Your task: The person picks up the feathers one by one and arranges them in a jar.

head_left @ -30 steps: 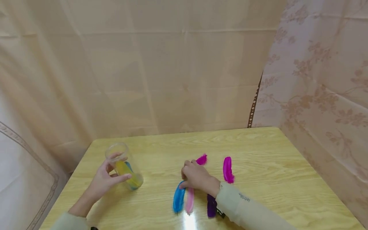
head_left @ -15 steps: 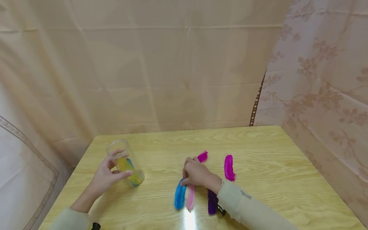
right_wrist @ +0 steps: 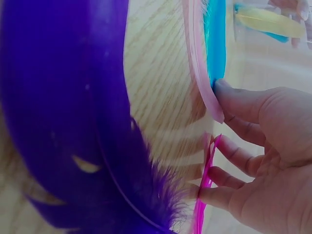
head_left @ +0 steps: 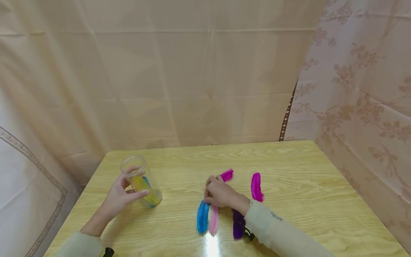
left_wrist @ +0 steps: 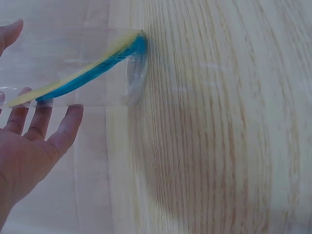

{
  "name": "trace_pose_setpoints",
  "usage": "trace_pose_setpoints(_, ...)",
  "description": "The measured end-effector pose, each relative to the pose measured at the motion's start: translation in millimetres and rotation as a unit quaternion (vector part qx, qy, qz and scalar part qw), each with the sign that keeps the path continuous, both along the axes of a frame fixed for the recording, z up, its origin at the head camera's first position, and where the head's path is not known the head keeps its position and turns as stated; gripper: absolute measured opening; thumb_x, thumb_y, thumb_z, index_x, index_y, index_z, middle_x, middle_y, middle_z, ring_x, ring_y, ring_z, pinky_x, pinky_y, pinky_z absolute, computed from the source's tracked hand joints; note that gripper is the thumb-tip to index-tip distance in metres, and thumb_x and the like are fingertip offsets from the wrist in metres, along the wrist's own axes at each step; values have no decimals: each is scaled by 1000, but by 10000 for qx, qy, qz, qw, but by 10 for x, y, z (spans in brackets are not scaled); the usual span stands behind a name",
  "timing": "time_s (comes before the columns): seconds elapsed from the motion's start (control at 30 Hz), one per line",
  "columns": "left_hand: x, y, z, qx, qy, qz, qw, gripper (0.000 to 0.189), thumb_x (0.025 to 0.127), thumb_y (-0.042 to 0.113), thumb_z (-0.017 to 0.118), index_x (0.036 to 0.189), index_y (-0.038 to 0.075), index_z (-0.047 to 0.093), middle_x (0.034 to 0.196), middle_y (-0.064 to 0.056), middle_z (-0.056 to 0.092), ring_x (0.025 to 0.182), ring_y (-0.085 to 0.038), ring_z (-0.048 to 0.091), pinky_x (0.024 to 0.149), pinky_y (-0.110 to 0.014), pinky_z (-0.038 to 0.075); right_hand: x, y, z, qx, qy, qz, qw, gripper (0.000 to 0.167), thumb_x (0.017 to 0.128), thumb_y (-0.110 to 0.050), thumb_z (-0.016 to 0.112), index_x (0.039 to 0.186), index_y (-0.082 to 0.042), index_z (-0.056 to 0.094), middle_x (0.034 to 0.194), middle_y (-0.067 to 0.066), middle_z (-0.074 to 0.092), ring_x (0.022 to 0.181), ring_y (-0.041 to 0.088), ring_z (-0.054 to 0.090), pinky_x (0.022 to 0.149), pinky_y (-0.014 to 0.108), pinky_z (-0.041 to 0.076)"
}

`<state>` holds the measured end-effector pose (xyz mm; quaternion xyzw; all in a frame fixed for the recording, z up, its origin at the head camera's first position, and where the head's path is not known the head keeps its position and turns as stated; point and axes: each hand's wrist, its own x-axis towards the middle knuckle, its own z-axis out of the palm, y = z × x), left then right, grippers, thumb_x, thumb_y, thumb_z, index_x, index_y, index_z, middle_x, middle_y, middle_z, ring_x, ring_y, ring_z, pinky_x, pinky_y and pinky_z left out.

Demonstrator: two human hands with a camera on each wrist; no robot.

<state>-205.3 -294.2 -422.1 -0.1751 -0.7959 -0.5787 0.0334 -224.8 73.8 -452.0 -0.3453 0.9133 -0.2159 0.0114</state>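
The thumb of the right hand (head_left: 221, 193) has drawn back to the tip of the blue feather (head_left: 202, 218), which has edged nearer the pink feather (head_left: 213, 220) — seemingly bringing the pair together on the worktop (head_left: 321, 200), unlifted. Its fingers are bent; I cannot tell whether they pinch. The left hand (head_left: 120, 196) stays curled round the tilted clear jar (left_wrist: 117, 88).

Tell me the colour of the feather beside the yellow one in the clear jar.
Blue. That feather shows best in the left wrist view.
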Motion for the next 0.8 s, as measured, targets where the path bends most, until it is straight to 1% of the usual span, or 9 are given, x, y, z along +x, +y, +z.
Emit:
trace_pose_setpoints(0.1,-4,2,7,-25,-12,31,10000,80,83,-2,82,148,8,37,137,-27,52,108,-17,63,80,-30,59,-22,14,12,-105,-81,121,9998,16,91,-17,77,76,-13,72,104,4,56,102,26,47,89,39,42)
trace_pose_setpoints(0.27,-14,3,22,-49,-19,34,10000,79,84,-2,81,149,8,37,136,-23,53,109,-18,62,80,-29,59,-48,34,74,-331,-409,222,9984,16,96,-15,71,81,-11,69,111,9,59,109,30,50,96,44,44)
trace_pose_setpoints(0.33,-18,4,29,-60,-17,26,10000,79,84,-1,81,149,8,37,137,-24,53,109,-18,62,81,-29,59,-60,41,84,-422,-439,288,9977,15,98,-16,70,84,-11,67,114,11,61,113,32,51,98,47,44)
trace_pose_setpoints(0.43,-21,4,34,-82,-18,29,10000,79,84,-1,82,148,8,37,137,-25,52,110,-18,61,81,-28,59,-84,43,84,-549,-395,383,9970,14,98,-17,69,85,-12,66,116,10,63,115,31,53,100,46,45)
trace_pose_setpoints(0.5,-21,1,34,-97,-33,39,9999,78,84,0,82,148,8,37,138,-26,52,110,-18,61,81,-28,58,-103,33,85,-636,-346,440,9964,13,98,-18,70,86,-13,66,111,6,64,109,26,56,96,41,47)
trace_pose_setpoints(0.57,-21,-4,31,-101,-54,49,9999,78,84,0,82,148,8,37,138,-26,51,111,-17,61,82,-28,58,-121,19,88,-745,-407,456,9953,11,97,-17,71,86,-14,68,100,1,66,97,18,59,87,33,50)
trace_pose_setpoints(0.6,-21,-7,28,-102,-61,51,9999,78,84,0,82,148,9,37,138,-26,51,111,-16,61,82,-27,58,-127,11,93,-801,-465,452,9947,10,96,-17,72,86,-14,68,94,-2,65,90,14,59,81,30,50)
trace_pose_setpoints(0.7,-24,-11,18,-76,-83,27,9999,78,84,0,81,148,8,37,139,-27,51,111,-16,60,83,-28,58,-134,-11,114,-1027,-852,370,9904,7,93,-14,73,87,-15,70,80,-11,64,74,6,56,68,23,50)
trace_pose_setpoints(0.8,-29,-15,7,-53,-97,1,9999,78,84,-1,81,148,8,37,139,-27,50,111,-17,60,83,-28,58,-131,-29,134,-1193,-1141,297,9858,7,91,-13,73,86,-17,70,79,-14,64,71,2,57,68,21,52)
